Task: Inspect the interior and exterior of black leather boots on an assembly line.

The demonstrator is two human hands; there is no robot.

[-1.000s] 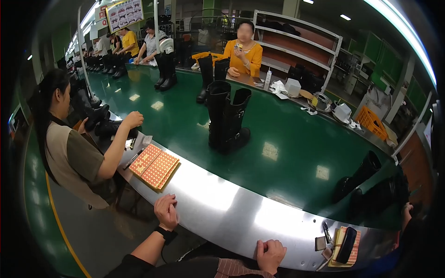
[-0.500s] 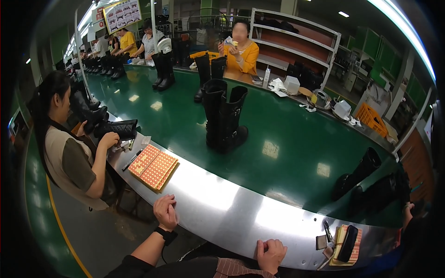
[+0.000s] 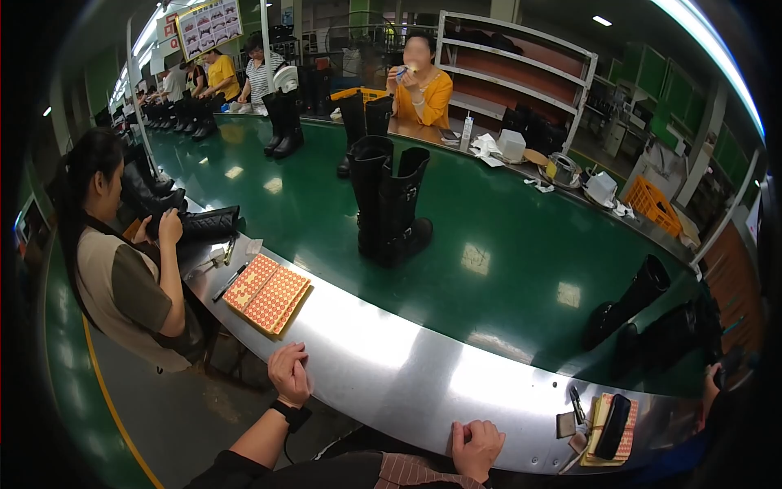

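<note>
My left hand (image 3: 290, 375) rests on the near edge of the metal ledge (image 3: 366, 367), its fingers curled in with nothing visible in them. A dark band circles that wrist. Farther right along the same edge lies my right hand (image 3: 478, 449), also loosely closed and holding nothing that shows. Beyond my left hand sits a stack of red-and-yellow patterned booklets (image 3: 267, 293). To the right of my right hand, a black phone (image 3: 612, 427) lies on a similar patterned booklet (image 3: 627, 448). A pair of tall black buckled boots (image 3: 395, 204) stands upright on the green surface (image 3: 489, 220) ahead.
At left a co-worker (image 3: 134, 261) handles a black boot; across from me a person in yellow (image 3: 423, 94) sits. More black boots (image 3: 627, 301) stand at right, near another person's hand (image 3: 713, 383). A pen and small pads (image 3: 566, 424) lie beside the phone.
My hands have stayed in place. The left co-worker's hand has risen from the lying boot toward the other hand. The central boots appear slightly farther left.
</note>
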